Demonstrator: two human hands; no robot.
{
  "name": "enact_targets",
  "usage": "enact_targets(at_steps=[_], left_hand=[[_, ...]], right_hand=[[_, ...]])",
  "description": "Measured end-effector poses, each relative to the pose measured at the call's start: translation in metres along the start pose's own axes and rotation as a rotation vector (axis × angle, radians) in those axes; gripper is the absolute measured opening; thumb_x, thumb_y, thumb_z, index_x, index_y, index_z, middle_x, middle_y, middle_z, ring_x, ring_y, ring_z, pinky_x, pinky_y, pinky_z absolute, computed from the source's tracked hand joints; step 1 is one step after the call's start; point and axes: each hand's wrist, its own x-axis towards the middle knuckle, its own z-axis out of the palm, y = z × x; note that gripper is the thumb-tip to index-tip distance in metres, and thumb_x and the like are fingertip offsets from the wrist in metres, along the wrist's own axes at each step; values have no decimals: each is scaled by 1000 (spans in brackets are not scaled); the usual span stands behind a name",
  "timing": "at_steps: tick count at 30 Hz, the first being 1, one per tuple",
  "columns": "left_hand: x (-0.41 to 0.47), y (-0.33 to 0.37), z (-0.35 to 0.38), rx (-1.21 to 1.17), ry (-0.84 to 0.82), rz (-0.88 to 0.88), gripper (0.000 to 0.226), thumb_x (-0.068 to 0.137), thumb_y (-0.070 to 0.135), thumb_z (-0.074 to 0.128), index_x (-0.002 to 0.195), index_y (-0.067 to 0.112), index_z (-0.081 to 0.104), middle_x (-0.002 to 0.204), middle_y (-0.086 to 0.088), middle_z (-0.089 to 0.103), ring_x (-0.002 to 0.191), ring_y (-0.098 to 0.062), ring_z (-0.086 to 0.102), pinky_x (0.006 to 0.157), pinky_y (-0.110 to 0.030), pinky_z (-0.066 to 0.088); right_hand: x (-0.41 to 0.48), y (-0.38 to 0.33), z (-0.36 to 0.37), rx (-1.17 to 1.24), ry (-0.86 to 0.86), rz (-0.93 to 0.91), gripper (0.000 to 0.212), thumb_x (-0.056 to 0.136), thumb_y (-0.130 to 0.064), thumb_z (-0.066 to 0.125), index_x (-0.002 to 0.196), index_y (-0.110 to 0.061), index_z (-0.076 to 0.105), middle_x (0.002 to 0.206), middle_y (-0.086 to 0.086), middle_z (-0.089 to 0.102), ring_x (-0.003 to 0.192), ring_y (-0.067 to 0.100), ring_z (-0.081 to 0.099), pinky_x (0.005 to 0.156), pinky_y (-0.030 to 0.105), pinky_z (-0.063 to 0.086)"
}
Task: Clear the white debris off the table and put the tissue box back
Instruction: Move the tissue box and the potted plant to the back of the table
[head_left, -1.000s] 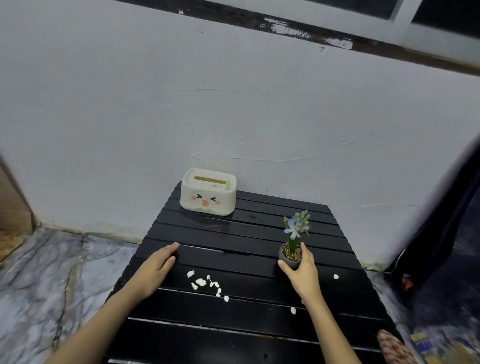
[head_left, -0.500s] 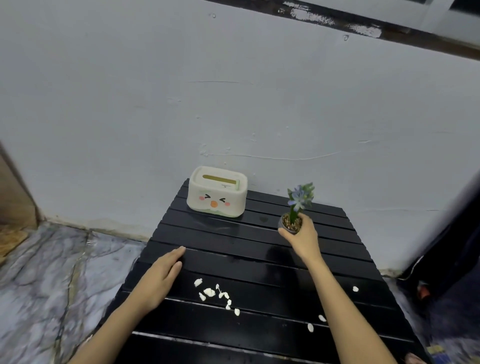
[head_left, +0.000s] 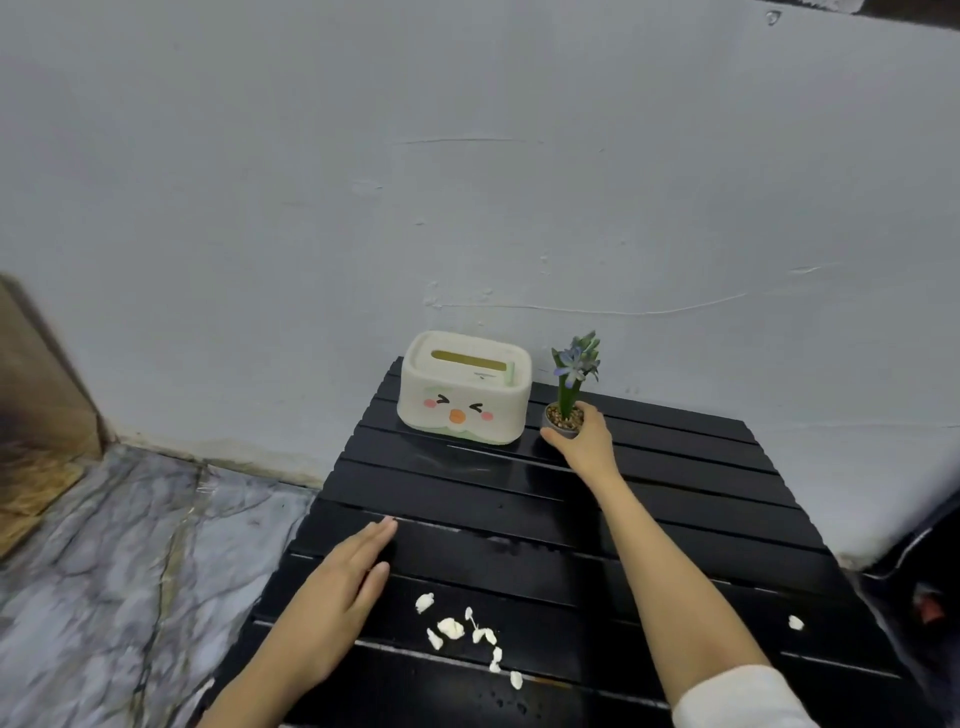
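A white tissue box (head_left: 464, 388) with a cartoon face stands at the far left of the black slatted table (head_left: 675, 499), against the wall. Several white debris bits (head_left: 452, 629) lie near the table's front, and one lone piece (head_left: 795, 622) lies to the right. My right hand (head_left: 584, 439) grips a small grey pot with a blue-flowered plant (head_left: 569, 395), just right of the tissue box at the table's far edge. My left hand (head_left: 337, 597) rests flat on the table, fingers together, left of the debris, holding nothing.
A pale plastered wall (head_left: 467, 182) rises directly behind the table. Marble-patterned floor (head_left: 104, 571) lies to the left, with a wooden panel (head_left: 36, 374) at the far left. Dark objects (head_left: 924, 597) sit beside the table's right edge.
My right hand carried the potted plant from the middle of the table back to the far edge, beside the tissue box. My left hand stayed flat in place.
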Motion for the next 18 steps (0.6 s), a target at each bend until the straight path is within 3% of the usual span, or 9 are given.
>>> enact_targets(at_steps=[4, 7, 12, 18], left_hand=[[1, -1, 0, -5, -3, -4, 44, 92, 28, 36, 135, 32, 27, 135, 23, 26, 131, 5, 18, 111, -18, 13], [1, -1, -1, -29, -4, -13, 44, 92, 26, 36, 135, 30, 29, 135, 22, 27, 131, 3, 21, 111, -19, 14], [2, 3, -6, -108, -4, -35, 42, 92, 20, 39, 133, 22, 36, 140, 7, 39, 130, -6, 32, 112, -25, 21], [-3, 16, -19, -165, -5, -96, 40, 93, 17, 38, 132, 16, 40, 143, -4, 41, 133, -17, 35, 108, -25, 23]], right_hand=[[-5, 1, -8, 0, -49, 18, 89, 82, -25, 67, 145, -10, 6, 152, 14, 16, 137, 29, 26, 112, 40, 25], [-30, 7, -31, -61, -59, -11, 85, 86, -33, 58, 146, -15, 0, 156, 11, 10, 141, 27, 19, 115, 45, 21], [-103, 39, -113, -185, 28, -28, 74, 89, -32, 53, 146, -16, 9, 153, 10, 20, 140, 25, 23, 114, 43, 22], [-208, 86, -209, -343, 172, 104, 55, 86, -16, 60, 136, -7, 38, 142, 16, 42, 131, 31, 39, 108, 43, 28]])
